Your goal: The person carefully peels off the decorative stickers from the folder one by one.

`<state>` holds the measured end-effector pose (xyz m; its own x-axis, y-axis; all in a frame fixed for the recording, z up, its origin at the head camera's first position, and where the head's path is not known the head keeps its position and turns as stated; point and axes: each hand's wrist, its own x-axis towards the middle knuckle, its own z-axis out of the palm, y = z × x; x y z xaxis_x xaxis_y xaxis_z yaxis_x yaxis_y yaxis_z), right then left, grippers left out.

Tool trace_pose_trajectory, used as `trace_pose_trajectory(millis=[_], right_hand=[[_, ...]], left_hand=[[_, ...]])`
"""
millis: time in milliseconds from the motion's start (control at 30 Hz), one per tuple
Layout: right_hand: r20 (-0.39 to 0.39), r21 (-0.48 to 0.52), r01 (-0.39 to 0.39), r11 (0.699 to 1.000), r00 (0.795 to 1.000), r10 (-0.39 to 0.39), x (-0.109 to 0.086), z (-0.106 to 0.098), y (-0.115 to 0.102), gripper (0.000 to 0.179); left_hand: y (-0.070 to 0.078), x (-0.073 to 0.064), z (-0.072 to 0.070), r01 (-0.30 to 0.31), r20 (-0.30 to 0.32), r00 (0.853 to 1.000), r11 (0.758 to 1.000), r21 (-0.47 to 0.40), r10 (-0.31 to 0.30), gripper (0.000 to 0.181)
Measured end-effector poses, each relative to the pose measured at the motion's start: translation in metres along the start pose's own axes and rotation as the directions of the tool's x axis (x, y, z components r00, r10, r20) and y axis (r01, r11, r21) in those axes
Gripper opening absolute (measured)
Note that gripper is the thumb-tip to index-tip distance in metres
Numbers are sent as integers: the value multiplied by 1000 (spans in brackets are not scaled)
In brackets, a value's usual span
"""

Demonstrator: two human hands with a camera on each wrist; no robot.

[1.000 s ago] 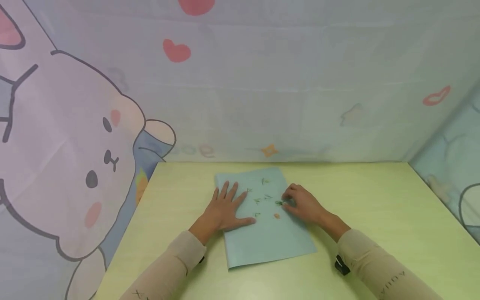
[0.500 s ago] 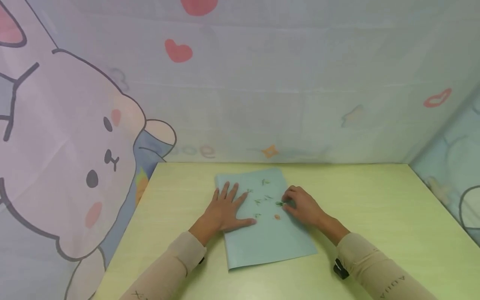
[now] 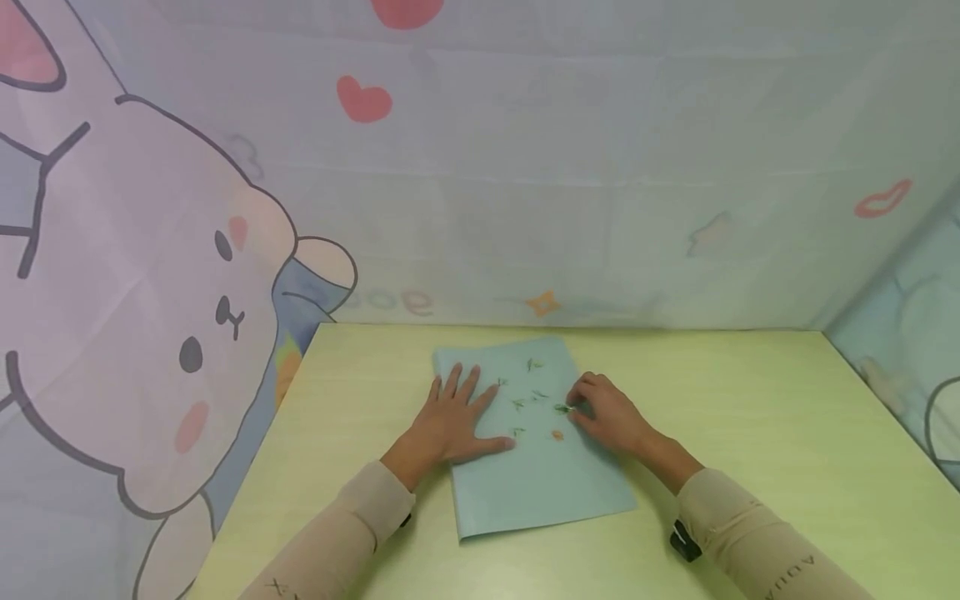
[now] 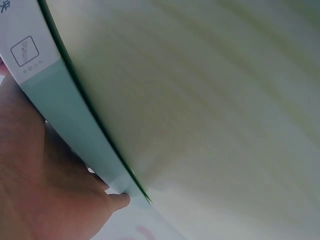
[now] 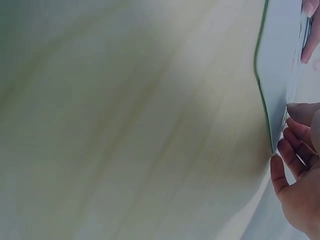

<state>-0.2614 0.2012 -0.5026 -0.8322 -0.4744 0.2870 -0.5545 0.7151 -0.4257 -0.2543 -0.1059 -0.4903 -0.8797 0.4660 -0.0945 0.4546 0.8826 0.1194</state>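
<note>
A pale blue-green file folder [image 3: 540,492] lies on the table, its labelled spine [image 4: 65,105] showing in the left wrist view. Across its cover are several small green sprigs [image 3: 518,404] and an orange bit [image 3: 557,435] like a flower or leaf. My left hand [image 3: 450,423] lies flat on the folder's left side, fingers spread. At the right edge, my right hand [image 3: 613,417] has its thumb and bent fingers at a darker green sprig [image 3: 562,408], seemingly pinching it; the contact is partly hidden. In the right wrist view the thumb [image 5: 302,114] meets the cover.
The light yellow-green table [image 3: 757,417] extends on both sides of the folder. Behind it hangs a pale cloth backdrop [image 3: 570,167] with printed hearts, and a cartoon rabbit [image 3: 150,292] at the left.
Both hands hold nearly the same position, and the sprigs have not visibly moved on the folder. The head view has shifted slightly.
</note>
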Motion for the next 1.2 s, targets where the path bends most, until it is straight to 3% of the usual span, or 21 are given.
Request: trace_pose_trajectory(millis=[700,1200], right_hand=[[41,26,-3,1000,999,2,7,1,5,13],[62,139,-19,990,998,11,13,-1,10,16]], left_hand=[[1,1,-2,8,-2,1000,1000,6,-8,101],[0,1,-1,3,-3,1000,1000,-8,-3,100]])
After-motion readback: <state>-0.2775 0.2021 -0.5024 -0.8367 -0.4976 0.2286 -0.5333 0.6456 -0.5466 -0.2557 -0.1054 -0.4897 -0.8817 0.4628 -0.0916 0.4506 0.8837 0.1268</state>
